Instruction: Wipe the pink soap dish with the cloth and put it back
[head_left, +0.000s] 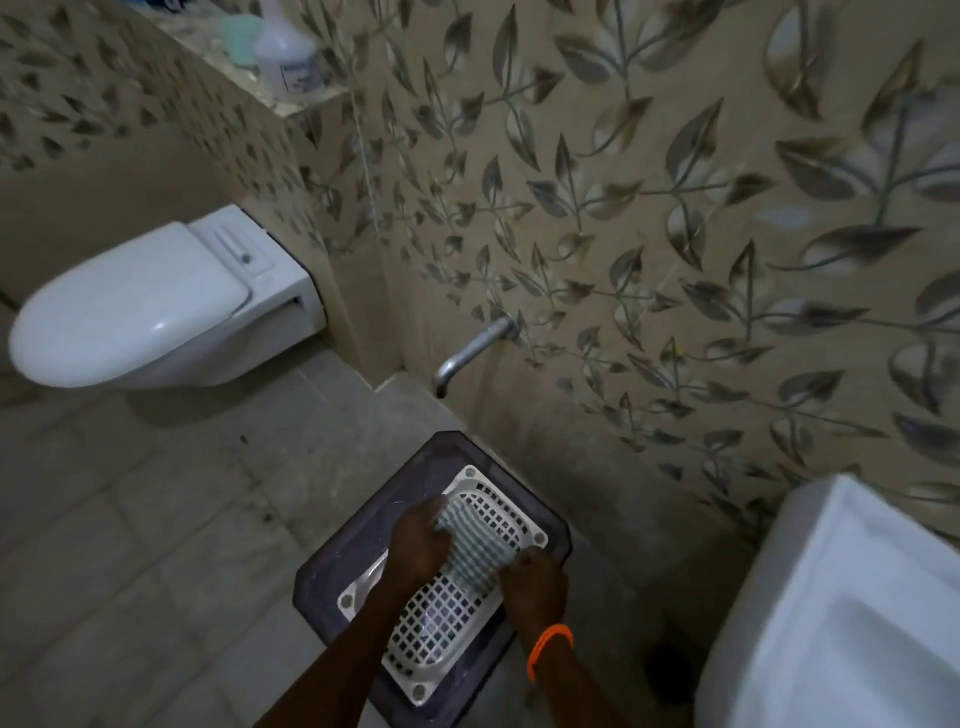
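A grey-and-white striped cloth (475, 543) lies stretched over the white lattice top (447, 623) of a dark-framed stool (322, 582) on the floor. My left hand (415, 545) grips the cloth's left end and is slightly blurred. The cloth's right end is held by my right hand (535, 577), which has an orange band at the wrist. No pink soap dish shows anywhere; I cannot tell whether anything lies under the cloth.
A white wall-hung toilet (150, 306) with its lid down is at the left. A metal tap (467, 353) juts from the leaf-patterned wall above the stool. A white basin (841, 613) fills the lower right, with a floor drain (670, 670) beside it. A white bottle (288, 52) stands on the high ledge.
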